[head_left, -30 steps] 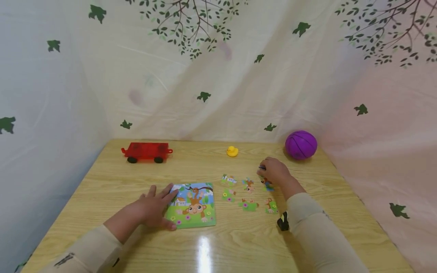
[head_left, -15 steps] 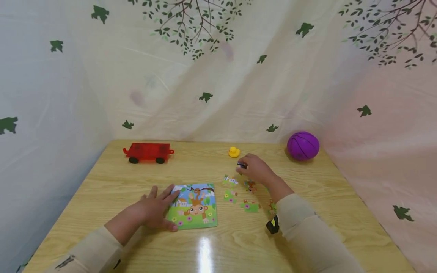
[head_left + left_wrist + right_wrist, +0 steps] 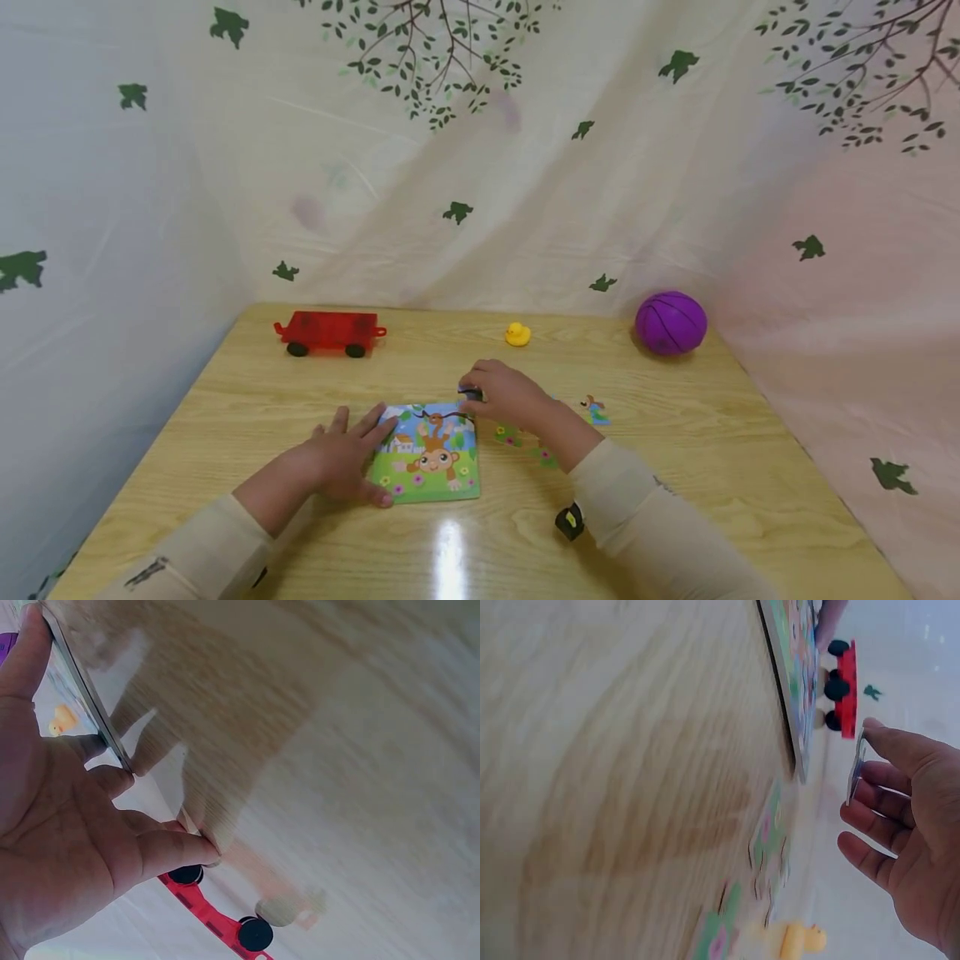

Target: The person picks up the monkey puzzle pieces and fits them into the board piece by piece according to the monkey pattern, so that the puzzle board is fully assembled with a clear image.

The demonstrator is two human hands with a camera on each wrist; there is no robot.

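The square monkey picture board (image 3: 427, 454) lies flat on the table. My left hand (image 3: 337, 462) rests on its left edge with fingers spread; the left wrist view shows this hand (image 3: 67, 802) from the palm side. Just off the board's top right corner, my right hand (image 3: 513, 400) pinches a small puzzle piece (image 3: 471, 394). In the right wrist view that piece (image 3: 856, 769) is seen nearly edge-on between thumb and fingers, above the table. Loose pieces lie under and beside the right forearm, one (image 3: 596, 410) to its right; the forearm partly hides the others.
Along the table's back stand a red wagon (image 3: 330, 332) at left, a yellow duck (image 3: 517, 335) in the middle and a purple ball (image 3: 671, 323) at right. A patterned cloth (image 3: 390, 167) hangs behind the table.
My right hand has moved left with the pinched piece, from above the right-hand loose pieces to the board's top right corner. My left hand has stayed on the board.
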